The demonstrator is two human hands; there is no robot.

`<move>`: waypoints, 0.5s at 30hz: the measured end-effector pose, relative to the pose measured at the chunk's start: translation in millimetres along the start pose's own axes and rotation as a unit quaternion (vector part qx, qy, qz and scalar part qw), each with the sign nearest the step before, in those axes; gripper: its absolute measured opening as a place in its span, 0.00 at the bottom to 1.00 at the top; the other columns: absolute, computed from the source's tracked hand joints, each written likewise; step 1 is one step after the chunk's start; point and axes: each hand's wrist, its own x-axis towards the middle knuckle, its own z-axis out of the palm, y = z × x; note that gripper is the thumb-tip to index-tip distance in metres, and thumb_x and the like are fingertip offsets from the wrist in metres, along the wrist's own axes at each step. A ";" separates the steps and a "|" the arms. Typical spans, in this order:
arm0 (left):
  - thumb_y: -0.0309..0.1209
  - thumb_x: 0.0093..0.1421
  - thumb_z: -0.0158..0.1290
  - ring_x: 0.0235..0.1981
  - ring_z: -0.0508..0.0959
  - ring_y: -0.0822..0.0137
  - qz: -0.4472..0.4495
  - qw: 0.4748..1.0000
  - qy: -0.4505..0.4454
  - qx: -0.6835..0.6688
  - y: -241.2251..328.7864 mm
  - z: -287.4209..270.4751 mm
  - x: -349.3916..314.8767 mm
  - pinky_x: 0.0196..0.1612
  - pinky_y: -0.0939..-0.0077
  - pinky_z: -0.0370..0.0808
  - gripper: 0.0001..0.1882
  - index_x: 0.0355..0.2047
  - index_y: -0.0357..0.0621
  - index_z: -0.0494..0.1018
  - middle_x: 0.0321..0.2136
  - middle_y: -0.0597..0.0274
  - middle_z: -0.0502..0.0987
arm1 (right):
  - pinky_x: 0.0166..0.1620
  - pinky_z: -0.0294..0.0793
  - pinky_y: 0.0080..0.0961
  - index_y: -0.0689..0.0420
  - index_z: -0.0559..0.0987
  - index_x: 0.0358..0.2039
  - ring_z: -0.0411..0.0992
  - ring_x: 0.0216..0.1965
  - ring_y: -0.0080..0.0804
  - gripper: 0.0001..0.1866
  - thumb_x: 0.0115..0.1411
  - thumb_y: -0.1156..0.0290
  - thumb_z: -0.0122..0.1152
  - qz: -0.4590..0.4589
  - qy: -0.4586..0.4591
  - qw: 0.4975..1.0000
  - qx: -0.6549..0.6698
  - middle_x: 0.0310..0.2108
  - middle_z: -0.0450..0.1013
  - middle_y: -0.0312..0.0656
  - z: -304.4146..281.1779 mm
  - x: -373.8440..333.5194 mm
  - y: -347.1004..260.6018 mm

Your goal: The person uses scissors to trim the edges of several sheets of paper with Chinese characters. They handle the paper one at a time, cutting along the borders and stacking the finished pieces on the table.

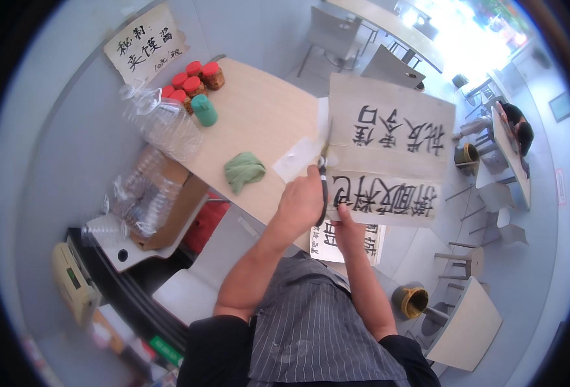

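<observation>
My left hand [301, 198] is closed on a pair of scissors [324, 182] with dark handles, their blades pointing away from me. The scissors lie along the left edge of a large cardboard sign [391, 129] with hand-painted black characters, upside down to me. My right hand [351, 233] grips the near edge of that sign, its thumb on top. Whether the blades are apart or cutting into the card is too unclear to tell. A second sign [324, 248], white with black writing, lies partly hidden under my right hand.
A light wooden table [259, 97] carries a green cloth [244, 171], a green container [203, 110] and several red-lidded jars [213, 76]. Clear plastic bottles [172, 129] stand at its left edge. Chairs, tables, a bin [411, 300] and a seated person [517, 126] are to the right.
</observation>
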 end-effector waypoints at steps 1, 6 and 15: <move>0.28 0.53 0.50 0.27 0.76 0.41 -0.005 1.000 0.001 0.030 -8.9 6.8 2.1 0.32 0.54 0.71 0.12 0.31 0.30 0.63 0.20 0.39 0.74 | 0.30 0.69 0.19 0.57 0.70 0.46 0.70 0.32 0.23 0.15 0.60 0.71 0.58 0.056 0.007 0.998 0.033 0.36 0.71 0.37 -2.6 -2.6 8.6; 0.28 0.55 0.46 0.28 0.77 0.41 -0.027 0.985 -0.022 0.167 -63.6 38.9 3.4 0.34 0.52 0.72 0.11 0.35 0.32 0.64 0.24 0.39 0.75 | 0.34 0.69 0.23 0.52 0.69 0.47 0.70 0.36 0.24 0.11 0.64 0.68 0.51 0.175 -0.029 0.976 0.130 0.39 0.71 0.34 2.5 -21.5 46.3; 0.24 0.56 0.43 0.28 0.78 0.45 0.121 0.950 -0.019 0.286 -107.7 30.4 4.1 0.32 0.55 0.76 0.11 0.40 0.35 0.64 0.28 0.41 0.76 | 0.42 0.73 0.26 0.61 0.71 0.48 0.73 0.39 0.30 0.19 0.62 0.62 0.55 0.354 -0.345 0.843 -0.212 0.41 0.74 0.46 -16.1 -23.8 46.3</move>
